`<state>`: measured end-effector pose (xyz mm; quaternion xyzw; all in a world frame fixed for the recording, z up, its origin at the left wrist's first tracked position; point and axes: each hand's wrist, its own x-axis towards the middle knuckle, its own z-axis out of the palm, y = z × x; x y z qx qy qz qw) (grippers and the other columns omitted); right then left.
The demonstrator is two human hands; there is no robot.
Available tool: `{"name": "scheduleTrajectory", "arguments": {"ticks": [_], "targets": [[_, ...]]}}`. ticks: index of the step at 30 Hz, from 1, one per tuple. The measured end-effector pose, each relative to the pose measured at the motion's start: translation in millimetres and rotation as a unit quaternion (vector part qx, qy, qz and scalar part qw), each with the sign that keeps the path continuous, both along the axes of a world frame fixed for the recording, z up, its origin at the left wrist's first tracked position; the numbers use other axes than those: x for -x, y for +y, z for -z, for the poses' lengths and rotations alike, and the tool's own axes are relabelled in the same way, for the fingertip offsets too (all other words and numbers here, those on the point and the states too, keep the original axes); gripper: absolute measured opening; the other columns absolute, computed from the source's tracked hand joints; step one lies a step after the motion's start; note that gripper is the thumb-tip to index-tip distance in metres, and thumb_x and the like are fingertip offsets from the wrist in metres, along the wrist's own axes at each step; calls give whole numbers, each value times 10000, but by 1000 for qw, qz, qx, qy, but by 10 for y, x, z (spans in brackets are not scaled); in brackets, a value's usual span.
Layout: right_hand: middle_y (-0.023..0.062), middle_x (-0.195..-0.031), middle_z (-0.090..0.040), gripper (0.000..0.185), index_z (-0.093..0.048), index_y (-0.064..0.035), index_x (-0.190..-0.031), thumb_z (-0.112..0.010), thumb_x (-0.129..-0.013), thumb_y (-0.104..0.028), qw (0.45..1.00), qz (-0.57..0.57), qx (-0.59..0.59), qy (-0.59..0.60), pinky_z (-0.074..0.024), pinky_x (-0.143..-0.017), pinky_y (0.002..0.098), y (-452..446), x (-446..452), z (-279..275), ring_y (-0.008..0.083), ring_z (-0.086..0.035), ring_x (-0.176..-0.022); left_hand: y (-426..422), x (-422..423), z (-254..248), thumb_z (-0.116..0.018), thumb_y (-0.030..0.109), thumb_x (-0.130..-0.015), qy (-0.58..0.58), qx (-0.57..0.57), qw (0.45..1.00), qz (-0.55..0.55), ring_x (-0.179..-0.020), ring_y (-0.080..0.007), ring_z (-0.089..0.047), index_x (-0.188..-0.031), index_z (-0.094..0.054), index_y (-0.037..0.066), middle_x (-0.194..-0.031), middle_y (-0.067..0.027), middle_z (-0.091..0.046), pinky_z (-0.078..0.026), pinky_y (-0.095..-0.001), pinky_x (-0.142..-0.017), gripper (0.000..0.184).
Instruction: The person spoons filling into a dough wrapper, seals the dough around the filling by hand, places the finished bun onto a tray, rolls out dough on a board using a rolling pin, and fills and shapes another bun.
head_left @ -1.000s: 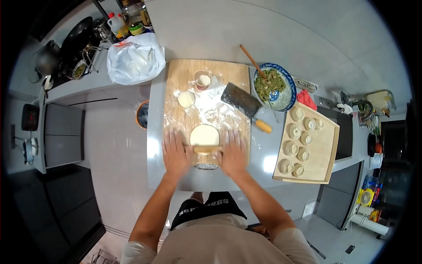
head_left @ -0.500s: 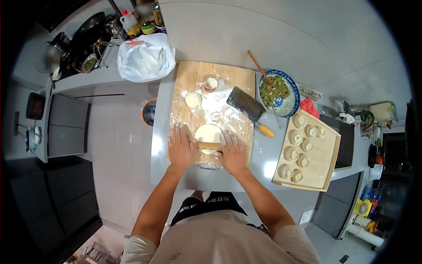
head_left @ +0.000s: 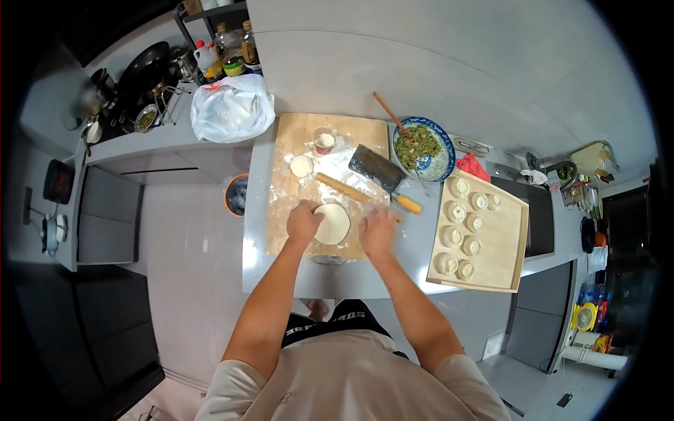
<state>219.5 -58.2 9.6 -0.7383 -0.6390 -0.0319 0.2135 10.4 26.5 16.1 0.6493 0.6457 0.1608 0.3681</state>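
Head view, rolling pin (head_left: 342,187) moved off dough (head_left: 333,225), left hand (head_left: 304,222) at edge

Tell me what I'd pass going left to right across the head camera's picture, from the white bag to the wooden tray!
White bag, dough ball, flat dough circle, cleaver, blue-patterned bowl, wooden tray.

Dough sheet (head_left: 333,225): pale, smooth, flattened into uneven round; was laid flat on floured wooden board (head_left: 282,203), left edge met by curled fingers of left hand (head_left: 305,222). Rolling pin (head_left: 340,185): slim, light-brown wood; was set slantwise on board beyond sheet, right end angled toward person, partly hidden by blurred right hand (head_left: 378,228); whether pin was gripped could not be made out.
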Motion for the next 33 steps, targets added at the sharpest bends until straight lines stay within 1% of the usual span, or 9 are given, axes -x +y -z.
{"name": "scheduleTrajectory", "arguments": {"ticks": [5, 10, 14, 19, 24, 27, 28, 31, 33], "targets": [[64, -1217, -659, 347, -753, -84, -1148, -777, -840, -241, 985, -114, 25, 128, -466, -999, 450, -497, 371, -70, 303, -574, -1189, -87, 0, 24, -815, 174, -849, 9, -87, 994, 64, -893, -377, -702, -1000, -681, 38, -943, -182, -733, -570, -443, -810, 243], [41, -1257, -677, 407, -746, -102, -1220, -789, -842, -246, 986, -96, 22, 132, -460, -1012, 445, -461, 705, -134, 284, -582, -1182, -191, 36, 64, -819, 184, -895, -117, -15, 993, -13, -770, -173, -653, -962, -632, -3, -850, -91, -679, -551, -329, -721, 272], [61, -1139, -726, 380, -760, -90, -1196, -794, -850, -241, 991, -72, -5, 110, -491, -980, 441, -367, 805, -37, 285, -626, -1098, -166, 96, 19, -752, 195, -970, -225, 154, 960, -68, -806, -149, -642, -1016, -657, -4, -921, -58, -685, -533, -301, -736, 226], [154, -833, -721, 267, -747, -12, -1130, -728, -920, -175, 906, 40, 12, 422, -562, -752, 383, -285, 669, -36, 312, -700, -815, -240, 318, 100, -566, 282, -1087, -340, 170, 923, -56, -855, -142, -638, -1180, -679, 4, -1000, -53, -688, -527, -292, -746, 315], [176, -918, -734, 263, -742, -25, -1169, -715, -944, -160, 929, -65, 90, 352, -563, -774, 371, -208, 656, -552, 290, -722, -844, -503, 146, 89, -489, 396, -1111, -404, 245, 869, -149, -884, -173, -662, -1211, -657, 37, -994, -58, -691, -530, -324, -747, 409], [181, -963, -734, 273, -745, -32, -1180, -723, -945, -170, 933, -177, 87, 301, -568, -778, 368, -289, 682, -893, 283, -723, -848, -605, 26, -59, -368, 553, -1096, -664, 370, 609, -225, -1050, -298, -674, -1238, -646, 48, -1107, -136, -694, -572, -460, -916, 594], [180, -1018, -739, 271, -745, -38, -1186, -724, -951, -171, 924, -227, 82, 298, -569, -771, 354, -305, 655, -1123, 271, -723, -852, -600, -3, -77, -368, 553, -1096, -669, 371, 607, -215, -1050, -298, -674, -1238, -646, 48, -1107, -136, -694, -572, -460, -916, 594], [164, -1018, -743, 265, -757, -39, -1163, -747, -919, -142, 936, -121, 60, 325, -572, -760, 345, -291, 356, -1429, 246, -722, -845, -669, -115, -260, -414, 514, -1079, -847, 343, 368, -173, -1244, -403, -618, -1287, -617, 40, -1316, -210, -662, -514, -529, -1086, 556], [147, -997, -735, 248, -766, -58, -1149, -739, -908, -108, 953, -79, 13, 293, -571, -731, 350, -259, -19, -1381, 254, -708, -796, -605, -319, -472, -453, 471, -1058, -862, 315, 361, -165, -1280, -417, -596, -1294, -619, 32, -1353, -222, -642, -501, -534, -1104, 526]]}}
